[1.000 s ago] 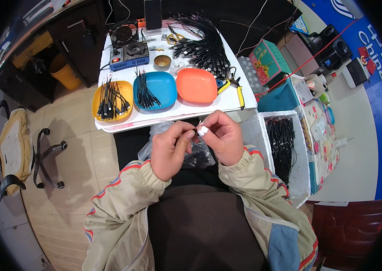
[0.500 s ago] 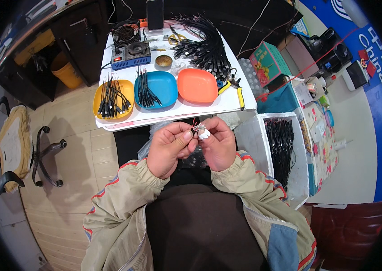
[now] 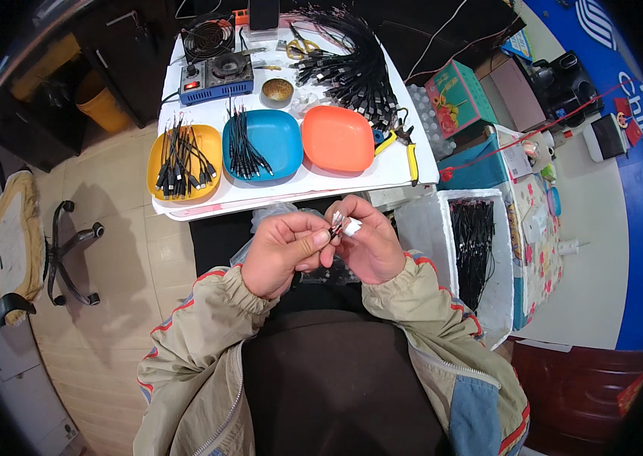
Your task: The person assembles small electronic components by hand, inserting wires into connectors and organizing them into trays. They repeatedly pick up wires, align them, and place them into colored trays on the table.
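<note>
Head view: the left hand (image 3: 285,249) pinches a thin black cable (image 3: 335,229) between thumb and forefinger, its bared end of fine reddish and pale wires pointing up, in front of the person's chest. The right hand (image 3: 373,245) brings its bent thumb and forefinger to those same wires; whether they press on them cannot be told. One crumpled white patch (image 3: 352,226) sits at the right thumb tip. Both wrists angle inward, knuckles up, elbows out, in crinkled beige sleeves (image 3: 211,319) with gathered cuffs and red-striped piping.

Beyond the hands stands one white table (image 3: 260,191) with three smooth, shallow, round-cornered plastic dishes in a row: a yellow dish (image 3: 154,156), a blue dish (image 3: 285,143) and an orange dish (image 3: 339,138). The yellow and blue ones each hold a bunch of slim black cables, too crowded to count. Behind lie one fanned heap of cables (image 3: 355,72), one round bowl (image 3: 277,91) with a mottled brown inside, one boxy blue metal device (image 3: 217,90) and yellow-handled scissors (image 3: 302,50). Yellow-handled pliers (image 3: 412,162) rest right of the orange dish. One grainy white foam box (image 3: 426,222) stands to the right, packed with black cables.
</note>
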Tool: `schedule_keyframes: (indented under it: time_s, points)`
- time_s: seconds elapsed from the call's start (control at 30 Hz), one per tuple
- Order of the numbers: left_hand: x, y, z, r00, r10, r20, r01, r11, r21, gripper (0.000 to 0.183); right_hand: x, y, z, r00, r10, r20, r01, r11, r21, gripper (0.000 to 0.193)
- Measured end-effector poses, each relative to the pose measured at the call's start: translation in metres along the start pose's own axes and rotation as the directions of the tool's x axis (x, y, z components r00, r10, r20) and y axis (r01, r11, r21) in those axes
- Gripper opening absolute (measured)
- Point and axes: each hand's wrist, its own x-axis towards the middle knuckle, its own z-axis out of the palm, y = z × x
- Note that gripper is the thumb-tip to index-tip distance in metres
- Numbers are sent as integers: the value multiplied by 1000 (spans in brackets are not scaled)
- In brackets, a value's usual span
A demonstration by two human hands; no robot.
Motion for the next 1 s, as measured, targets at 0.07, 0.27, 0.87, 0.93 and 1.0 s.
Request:
schedule_keyframes:
  time_s: [0.07,0.27,0.87,0.93,1.0]
  points:
    - [5,1,-6,1000,-5,6,5,1000,-14,13,6,0,-2,1000,-12,-14,12,1000,-10,12]
    - [14,6,-16,999,-5,-40,5,1000,9,14,24,0,-14,999,-33,-37,24,973,-228,12]
    - [25,10,-44,993,71,-93,-59,991,119,15,146,-87,-110,972,-225,-70,99,660,-745,15]
    - [26,9,-44,989,91,-115,-78,991,111,14,210,-131,-152,844,-412,-344,-195,363,-911,22]
    - [25,7,-43,988,102,-117,-84,985,149,15,259,-163,-186,767,-477,-430,-510,-45,-859,38]
